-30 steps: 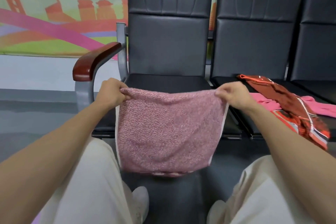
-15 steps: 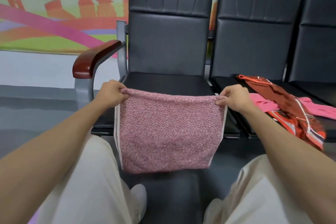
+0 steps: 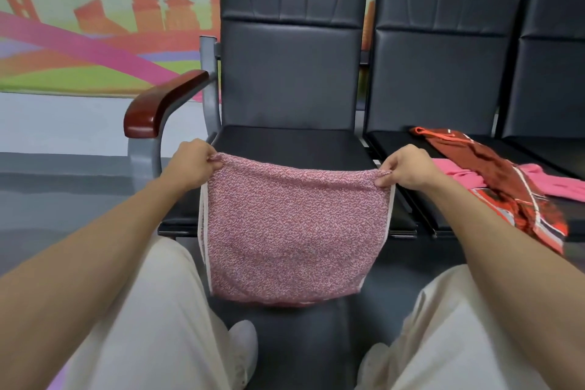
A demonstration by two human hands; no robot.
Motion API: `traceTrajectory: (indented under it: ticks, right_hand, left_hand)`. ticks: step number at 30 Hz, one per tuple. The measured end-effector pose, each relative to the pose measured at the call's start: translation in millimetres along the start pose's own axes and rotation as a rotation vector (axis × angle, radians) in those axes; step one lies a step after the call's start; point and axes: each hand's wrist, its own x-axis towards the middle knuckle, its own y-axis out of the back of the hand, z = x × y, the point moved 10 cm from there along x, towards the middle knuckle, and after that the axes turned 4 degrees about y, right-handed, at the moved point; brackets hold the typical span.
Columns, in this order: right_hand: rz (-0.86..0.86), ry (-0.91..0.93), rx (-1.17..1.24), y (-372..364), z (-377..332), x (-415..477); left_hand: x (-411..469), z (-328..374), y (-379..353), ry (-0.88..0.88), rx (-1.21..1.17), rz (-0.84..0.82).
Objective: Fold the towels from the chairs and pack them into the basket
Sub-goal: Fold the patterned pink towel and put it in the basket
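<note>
Pink speckled towel (image 3: 294,231) w/ white trim down both side edges hangs between my two hands, in front of me and above the floor (image 3: 47,193). L hand (image 3: 190,165) grips the top left corner, fingers curled round the bunched edge. R hand (image 3: 408,169) pinches the top right corner btw thumb and fingers, knuckles up. Both arms are stretched fwd, hands well apart, so the top edge runs nearly straight w/ a slight sag in the middle. The towel looks doubled over, since a thin second layer peeks out along the bottom hem, but I can't be sure from this angle.

It hangs just in front of the seat of the black padded chair (image 3: 291,73), the leftmost in the row. Whether it touches the seat's front edge I can't tell. The lower part drops btw my knees. My legs are in light trousers (image 3: 152,310), w/ a white shoe (image 3: 243,345) showing below the hem.

That chair has a grey metal frame and a glossy reddish-brown armrest (image 3: 164,104) on its left side. On the next chair (image 3: 443,57) to the right lie two more cloths. A red-orange patterned cloth (image 3: 506,187) is spread across the seat w/ one end hanging over the front edge. A bright pink cloth (image 3: 459,171) sits under it, sticking out on both sides. A third black chair (image 3: 554,57) is at the far right, partly cut off.

Behind the chairs is a wall mural (image 3: 79,41) w/ orange buildings, pink bands and green.
</note>
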Motion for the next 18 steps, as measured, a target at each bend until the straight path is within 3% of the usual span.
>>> traceTrajectory:
  ticks: [5,7,11,18]
  right_hand:
    - [0.051,0.013,-0.012,6,-9,-3]
    - [-0.018,0.04,-0.033,-4,-10,-2]
    - [-0.198,0.081,-0.065,-28,-7,-3]
    - [-0.42,-0.026,-0.058,-47,7,-14]
  left_hand:
    - [-3,8,17,-0.055,-0.098,0.14]
    - [-4,9,16,-0.053,-0.129,0.137]
    - [-4,5,5,-0.003,-0.118,0.051]
    - [-5,7,-19,-0.009,-0.062,-0.144]
